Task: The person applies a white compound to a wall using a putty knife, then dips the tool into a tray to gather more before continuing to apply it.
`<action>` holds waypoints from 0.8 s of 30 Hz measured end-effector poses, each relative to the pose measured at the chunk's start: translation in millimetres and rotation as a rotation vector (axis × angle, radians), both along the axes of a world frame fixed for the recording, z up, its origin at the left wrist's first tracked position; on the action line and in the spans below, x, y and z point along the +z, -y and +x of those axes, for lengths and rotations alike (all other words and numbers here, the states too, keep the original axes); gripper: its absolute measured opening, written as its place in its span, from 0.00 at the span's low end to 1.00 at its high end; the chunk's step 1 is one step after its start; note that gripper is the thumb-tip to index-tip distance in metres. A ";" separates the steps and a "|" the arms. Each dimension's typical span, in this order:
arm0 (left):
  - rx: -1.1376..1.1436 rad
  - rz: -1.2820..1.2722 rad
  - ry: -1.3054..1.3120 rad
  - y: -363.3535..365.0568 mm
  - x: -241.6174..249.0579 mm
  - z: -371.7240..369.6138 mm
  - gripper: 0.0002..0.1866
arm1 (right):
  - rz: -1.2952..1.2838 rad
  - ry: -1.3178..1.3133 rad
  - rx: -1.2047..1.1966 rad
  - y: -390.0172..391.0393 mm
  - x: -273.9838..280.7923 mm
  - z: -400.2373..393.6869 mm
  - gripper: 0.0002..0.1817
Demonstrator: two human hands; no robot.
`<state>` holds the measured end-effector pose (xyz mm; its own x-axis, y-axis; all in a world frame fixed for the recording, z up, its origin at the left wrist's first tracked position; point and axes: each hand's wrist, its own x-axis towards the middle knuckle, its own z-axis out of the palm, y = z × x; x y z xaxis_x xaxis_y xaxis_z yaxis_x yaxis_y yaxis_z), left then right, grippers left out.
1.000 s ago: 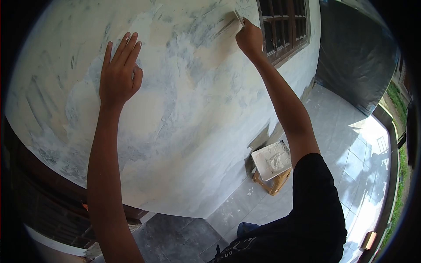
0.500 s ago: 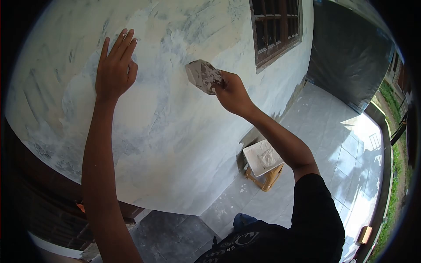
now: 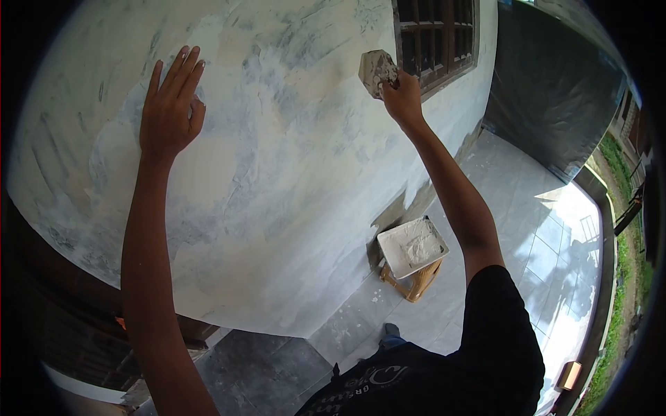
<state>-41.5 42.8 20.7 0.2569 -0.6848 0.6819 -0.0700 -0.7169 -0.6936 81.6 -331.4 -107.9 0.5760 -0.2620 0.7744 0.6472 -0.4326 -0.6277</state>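
My left hand (image 3: 168,118) lies against the patchy white wall (image 3: 208,163), its fingers stretched out. Grey smears and pale filler streaks cover the wall around it. My right hand (image 3: 405,104) is wrapped round the handle of a putty knife (image 3: 377,71), which is crusted with dried, pale and brown filler. The broad blade points up and left, over the wall just left of the window (image 3: 438,41). Below my right arm, a white tray (image 3: 393,255) holds a heap of white paste (image 3: 423,244).
The tray sits on a yellowish-brown stool (image 3: 420,281) close to the wall's foot. Grey tiles (image 3: 479,201) make up the floor, spotted with white near the stool. A dark sheet (image 3: 555,90) hangs at the far right. Dark wooden joinery (image 3: 69,291) is at lower left.
My right hand has moved up and right with the putty knife, from mid-wall to beside the window. My left hand stays flat on the wall, slightly further left in view.
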 end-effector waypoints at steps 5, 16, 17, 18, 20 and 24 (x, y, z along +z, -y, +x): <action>0.013 0.002 -0.015 -4.4 -0.3 2.2 0.29 | -0.002 0.003 0.005 8.5 -3.8 16.5 0.11; 0.025 -0.008 -0.036 2.8 0.9 -4.5 0.27 | -0.051 0.007 0.149 -6.5 26.4 5.0 0.10; 0.018 -0.013 -0.037 2.9 0.2 -4.5 0.27 | -0.060 0.022 0.131 -10.4 30.8 2.3 0.10; 0.020 -0.013 -0.039 2.5 -0.6 -4.5 0.27 | -0.068 0.035 0.111 -15.6 35.1 -2.0 0.11; 0.016 -0.011 -0.030 2.3 0.2 -3.1 0.26 | -0.075 0.104 0.083 -29.1 43.1 -10.8 0.11; 0.016 -0.018 -0.023 2.1 -0.3 -2.0 0.26 | -0.125 0.271 0.013 -66.7 60.9 -15.8 0.15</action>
<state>-43.6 40.7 20.3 0.2837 -0.6685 0.6875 -0.0745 -0.7301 -0.6793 65.8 -264.7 -47.1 0.3466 -0.1492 0.9261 0.7900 -0.4860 -0.3739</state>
